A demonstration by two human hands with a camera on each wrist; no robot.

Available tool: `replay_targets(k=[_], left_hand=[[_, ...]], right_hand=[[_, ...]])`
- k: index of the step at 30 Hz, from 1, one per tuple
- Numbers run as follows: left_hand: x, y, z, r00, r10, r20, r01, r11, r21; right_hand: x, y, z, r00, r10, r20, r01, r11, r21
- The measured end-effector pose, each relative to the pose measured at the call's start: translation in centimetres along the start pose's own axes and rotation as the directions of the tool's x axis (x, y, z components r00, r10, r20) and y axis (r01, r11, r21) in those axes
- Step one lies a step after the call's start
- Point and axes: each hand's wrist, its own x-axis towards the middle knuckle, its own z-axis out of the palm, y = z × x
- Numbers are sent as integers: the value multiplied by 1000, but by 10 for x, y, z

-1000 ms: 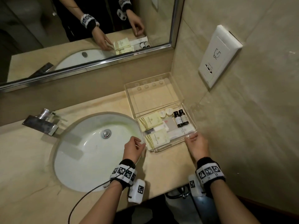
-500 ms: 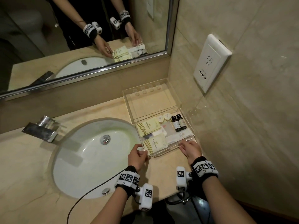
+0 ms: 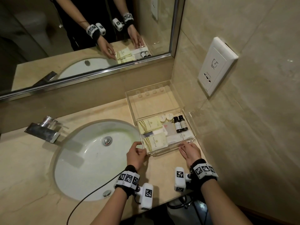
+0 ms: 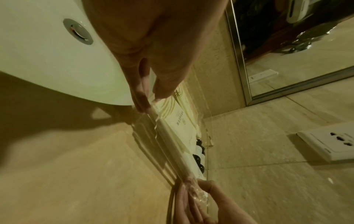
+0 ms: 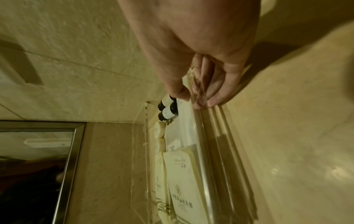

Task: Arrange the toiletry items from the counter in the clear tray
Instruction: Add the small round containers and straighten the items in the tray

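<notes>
Acrylic, clear and hard-edged, forms the rectangular tray (image 3: 188,141), which is set on the veined beige stone surface (image 3: 29,168) in the corner, its lid (image 3: 154,101) stood open behind it. The near-left corner of the tray is pinched by the left hand (image 3: 136,155), thumb above the rim and fingers (image 4: 140,97) curled against the outer wall. The near-right edge is gripped by the right hand (image 3: 190,152), thumb inside the wall, fingers (image 5: 218,94) outside. Just beyond the left fingers, flat cream sachets (image 3: 155,142) with curved gold lines are laid. Beyond the right fingers, two small dark glass bottles (image 3: 180,124) with pale labels are lying side by side, next to two round cream soaps (image 3: 165,118). To the left of the left fingers, a smooth white oval basin (image 3: 84,159) is sunk into the surface.
</notes>
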Motion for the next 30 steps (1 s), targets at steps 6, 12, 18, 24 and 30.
replay_targets(k=[6, 12, 18, 24, 30], left_hand=[[5, 0, 0, 999, -34, -6, 33, 998, -44], [23, 6, 1, 998, -56, -9, 55, 997, -52], [48, 16, 0, 995, -103, 5, 102, 982, -159], [37, 23, 4, 942, -321, 95, 322, 792, -519], [17, 31, 10, 914, -352, 202, 366, 504, -782]], right_hand=[[2, -2, 8, 999, -35, -22, 34, 999, -22], [7, -16, 25, 999, -31, 21, 32, 998, -53], [13, -36, 52, 996, -11, 90, 12, 1000, -16], [13, -33, 56, 995, -16, 101, 22, 998, -63], [15, -25, 49, 995, -25, 97, 32, 996, -78]])
